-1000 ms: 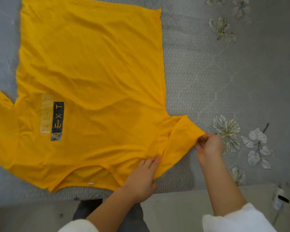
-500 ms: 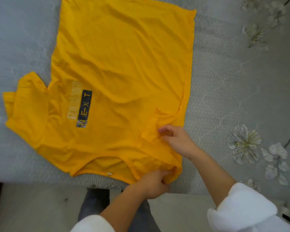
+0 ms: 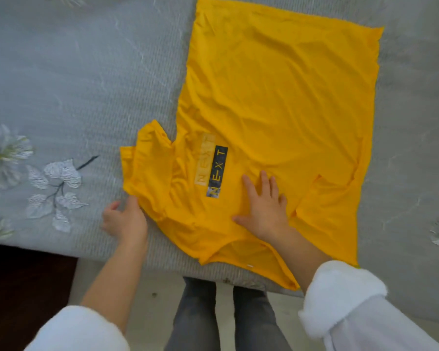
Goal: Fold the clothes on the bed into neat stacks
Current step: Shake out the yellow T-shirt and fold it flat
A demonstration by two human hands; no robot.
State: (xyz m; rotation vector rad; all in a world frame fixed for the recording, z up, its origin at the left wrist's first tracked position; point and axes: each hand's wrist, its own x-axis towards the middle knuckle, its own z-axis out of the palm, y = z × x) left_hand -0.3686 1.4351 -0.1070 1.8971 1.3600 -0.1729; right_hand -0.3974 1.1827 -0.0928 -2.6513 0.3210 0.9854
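1. Shirt [image 3: 276, 97], yellow, lies flat on the bed [image 3: 86, 72]. Its collar is at the near edge by me and its hem is far off, so its long axis runs straight away from me.
2. The left sleeve [image 3: 147, 168] sticks out sideways, crumpled, onto the bare cover. The right sleeve [image 3: 325, 206] looks already turned in over the body, so I judge the left side is the fold in hand.
3. My left hand [image 3: 127, 221] is at the near lower edge of the left sleeve, thumb out to the left. Its fingertips meet the cloth, but I cannot tell whether they pinch it or only touch it.
4. My right hand [image 3: 264, 206] lies flat on the chest, fingers straight and spread. It presses the cloth down and holds nothing.
5. The left sleeve lies up and to the right of my left fingers, and that hand is much the nearer. I expect the fold to carry the sleeve rightward, across the long axis, towards the anchoring right hand.
6. The print [image 3: 217, 172], between the left sleeve and my right hand, reads NEXT in yellow on a dark strip running lengthwise. Just left of it is a pale ghost copy [image 3: 204, 160], too faint to read.
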